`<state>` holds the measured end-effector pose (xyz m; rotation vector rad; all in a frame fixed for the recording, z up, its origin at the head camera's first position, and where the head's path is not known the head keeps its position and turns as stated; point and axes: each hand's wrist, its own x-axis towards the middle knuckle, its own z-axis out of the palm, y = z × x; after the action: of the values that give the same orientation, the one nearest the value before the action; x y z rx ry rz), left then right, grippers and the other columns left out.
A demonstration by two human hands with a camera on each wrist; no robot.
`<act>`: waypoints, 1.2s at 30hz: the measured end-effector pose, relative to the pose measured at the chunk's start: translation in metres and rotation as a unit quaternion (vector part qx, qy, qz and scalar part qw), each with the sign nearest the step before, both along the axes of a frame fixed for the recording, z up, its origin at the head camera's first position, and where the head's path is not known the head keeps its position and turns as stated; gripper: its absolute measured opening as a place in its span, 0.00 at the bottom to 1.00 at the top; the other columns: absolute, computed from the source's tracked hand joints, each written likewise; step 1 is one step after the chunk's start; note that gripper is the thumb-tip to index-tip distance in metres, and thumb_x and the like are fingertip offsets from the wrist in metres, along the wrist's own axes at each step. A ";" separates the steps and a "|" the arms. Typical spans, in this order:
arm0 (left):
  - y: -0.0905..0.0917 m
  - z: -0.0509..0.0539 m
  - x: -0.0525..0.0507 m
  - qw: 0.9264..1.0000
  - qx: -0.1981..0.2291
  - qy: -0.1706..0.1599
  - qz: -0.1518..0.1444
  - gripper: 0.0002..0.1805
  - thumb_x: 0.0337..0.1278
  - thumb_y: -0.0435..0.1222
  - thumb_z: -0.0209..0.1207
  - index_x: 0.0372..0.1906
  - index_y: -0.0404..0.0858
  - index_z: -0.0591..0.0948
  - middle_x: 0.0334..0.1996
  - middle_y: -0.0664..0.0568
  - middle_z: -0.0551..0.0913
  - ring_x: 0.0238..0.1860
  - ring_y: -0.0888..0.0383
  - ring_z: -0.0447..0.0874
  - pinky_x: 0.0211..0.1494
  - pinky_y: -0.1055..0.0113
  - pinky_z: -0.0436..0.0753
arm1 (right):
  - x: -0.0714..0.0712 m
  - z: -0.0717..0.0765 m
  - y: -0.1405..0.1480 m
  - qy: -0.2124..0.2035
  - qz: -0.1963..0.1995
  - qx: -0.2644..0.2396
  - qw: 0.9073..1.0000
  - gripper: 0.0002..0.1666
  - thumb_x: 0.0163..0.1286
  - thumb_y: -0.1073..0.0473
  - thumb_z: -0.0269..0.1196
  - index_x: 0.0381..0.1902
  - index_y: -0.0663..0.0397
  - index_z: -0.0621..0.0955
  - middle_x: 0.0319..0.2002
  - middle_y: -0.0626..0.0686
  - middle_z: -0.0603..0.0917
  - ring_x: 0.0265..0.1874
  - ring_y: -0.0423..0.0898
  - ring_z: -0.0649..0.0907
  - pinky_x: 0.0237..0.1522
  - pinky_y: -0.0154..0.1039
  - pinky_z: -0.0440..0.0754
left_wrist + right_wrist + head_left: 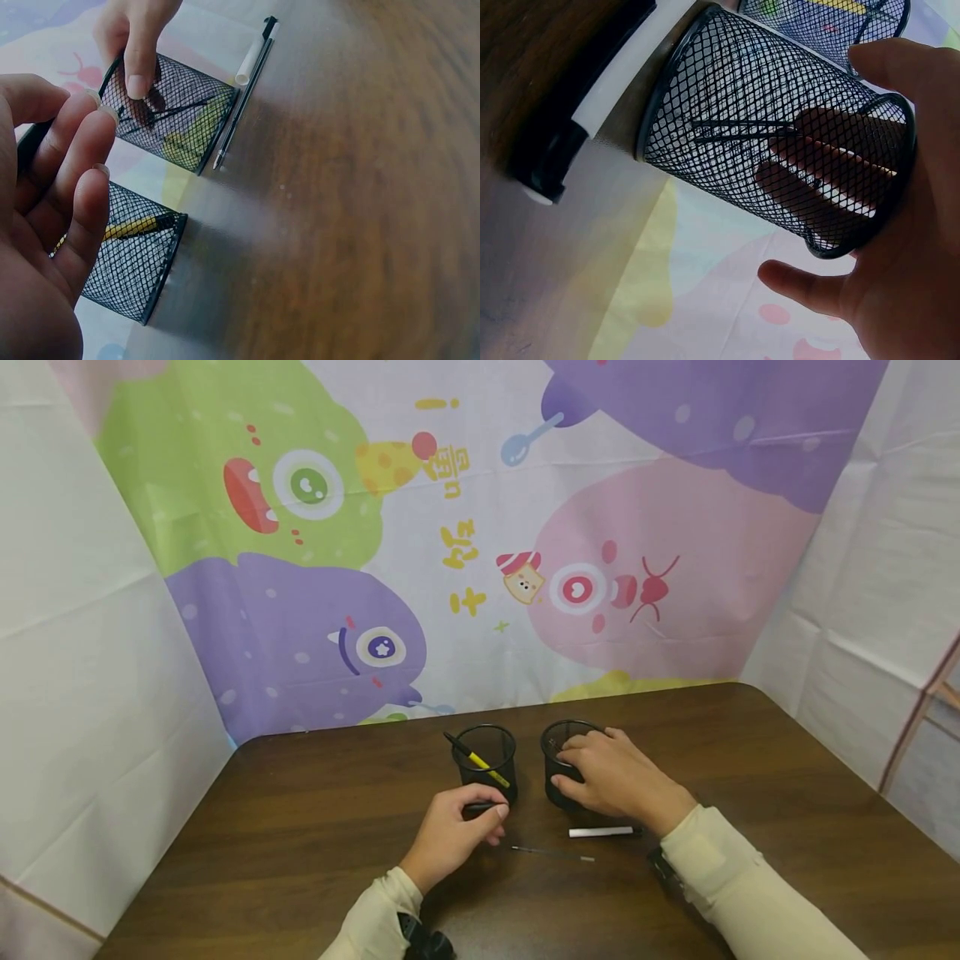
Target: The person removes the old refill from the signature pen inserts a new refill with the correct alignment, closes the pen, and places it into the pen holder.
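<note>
My left hand [453, 827] pinches a slim black pen [31, 142] between thumb and fingers; most of it is hidden by the hand. My right hand [618, 777] reaches into the right black mesh pen cup [727, 97]. Several of its fingers are inside, seen through the mesh, while the thumb [889, 64] and little finger [802, 286] stay outside. A thin dark stick [739, 131] lies in that cup, its end at the fingertips. The left mesh pen cup [457, 768] holds a yellow and black pen [477, 760], leaning against the rim.
On the brown wooden table [300, 827], a white marker with a black cap [600, 832] lies in front of the right cup. Nearer lies a clear pen refill [551, 852] with a metal tip. A cartoon-printed cloth [480, 668] hangs behind the table.
</note>
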<state>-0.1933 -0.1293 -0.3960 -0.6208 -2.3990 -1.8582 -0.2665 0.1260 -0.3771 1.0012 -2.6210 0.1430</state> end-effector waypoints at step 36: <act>-0.006 -0.027 -0.018 1.000 0.011 0.010 -0.010 0.11 0.65 0.35 0.64 0.43 0.29 0.84 0.32 0.34 0.85 0.28 0.50 0.87 0.33 0.59 0.88 | 0.004 0.019 0.000 0.183 0.105 -0.122 0.970 0.11 0.64 0.57 0.69 0.41 0.56 0.89 0.41 0.51 0.86 0.45 0.52 0.83 0.59 0.61 0.73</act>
<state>-0.2113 -0.1350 -0.4232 -0.6617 -2.3656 -1.8727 -0.2630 0.1257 -0.3583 1.0962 -2.1055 0.2929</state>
